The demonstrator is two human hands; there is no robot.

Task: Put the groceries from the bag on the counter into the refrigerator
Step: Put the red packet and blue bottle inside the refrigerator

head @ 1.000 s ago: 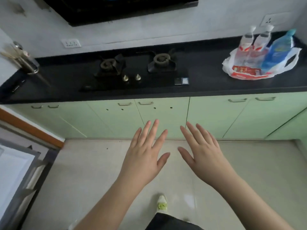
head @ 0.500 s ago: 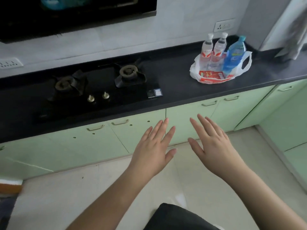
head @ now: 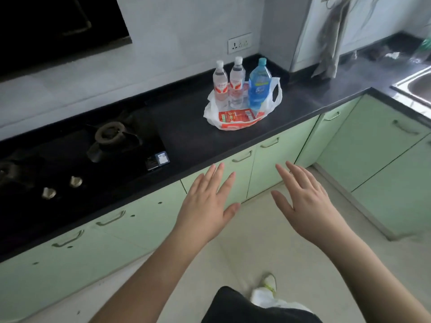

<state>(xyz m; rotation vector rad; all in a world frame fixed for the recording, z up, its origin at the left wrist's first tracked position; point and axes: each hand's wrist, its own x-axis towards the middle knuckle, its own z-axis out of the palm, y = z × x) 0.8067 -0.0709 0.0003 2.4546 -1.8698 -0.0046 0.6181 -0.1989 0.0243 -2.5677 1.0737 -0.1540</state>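
Hands first: I see my left hand (head: 205, 203) and right hand (head: 307, 201) both spread flat with straight fingers, holding nothing, out in front of the green cabinets (head: 275, 164). White bag (head: 233, 123) sits on the black counter (head: 191, 134), well apart from both hands, with two clear bottles (head: 229, 86), a blue bottle (head: 258, 86) and a red packet (head: 236, 116) in it.

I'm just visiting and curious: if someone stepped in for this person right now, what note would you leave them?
Left hand: open, fingers spread, holding nothing, in front of the cabinets.
Right hand: the same.
Plastic bag sits on the black counter, right of the stove. In it stand two clear bottles and a blue bottle; a red packet lies in front.
Done: nothing taken out.
Left: carry everything to the refrigerator, which is not in view.
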